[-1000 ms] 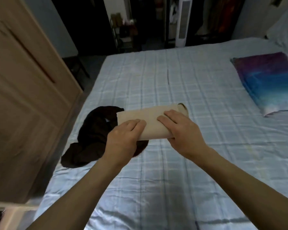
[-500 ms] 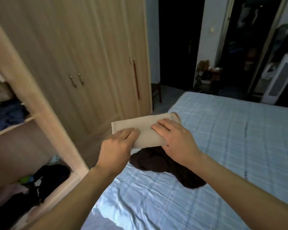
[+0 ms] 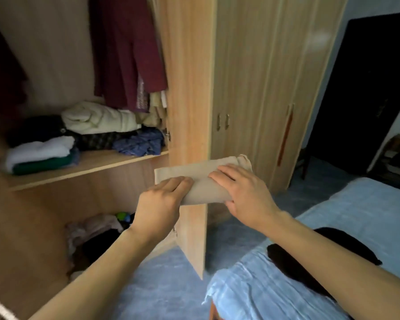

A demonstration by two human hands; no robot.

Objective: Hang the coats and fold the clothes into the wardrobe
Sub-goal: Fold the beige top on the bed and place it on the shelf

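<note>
Folded beige garment (image 3: 203, 181), held in the air in front of the open wardrobe door's edge (image 3: 189, 135). Left hand (image 3: 162, 199) grips its near left end; right hand (image 3: 243, 190) lies over its right part, thumb beneath. Behind: wardrobe shelf (image 3: 97, 162) with folded clothes, maroon coat (image 3: 125, 51) hanging above. Right: bed (image 3: 333, 227) bearing a dark garment (image 3: 282, 252). No legible writing.
</note>
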